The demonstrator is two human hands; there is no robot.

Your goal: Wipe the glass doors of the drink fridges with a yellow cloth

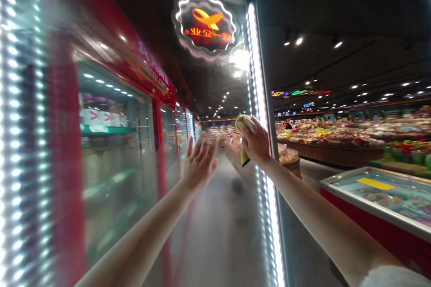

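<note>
A glass door [218,224] with a lit edge stands in front of me, hazy in places. My left hand [199,161] is raised at its middle with fingers stretched out, holding nothing; whether the palm touches the glass I cannot tell. To the right, my right hand [256,141] grips a yellow-green cloth [244,154] at the pane, close to the strip of white lights [269,215]. Part of the cloth is hidden under the fingers, and a dark-edged corner hangs below them. Above both hands glows a scalloped sign [206,26] with reversed lettering.
Red-framed fridge cabinets [156,139] with bottles [97,114] line the left side. On the right stands a chest freezer [350,175] with a glass top and red side. Farther back are heaped produce displays [330,148]. More lights run along the far left edge.
</note>
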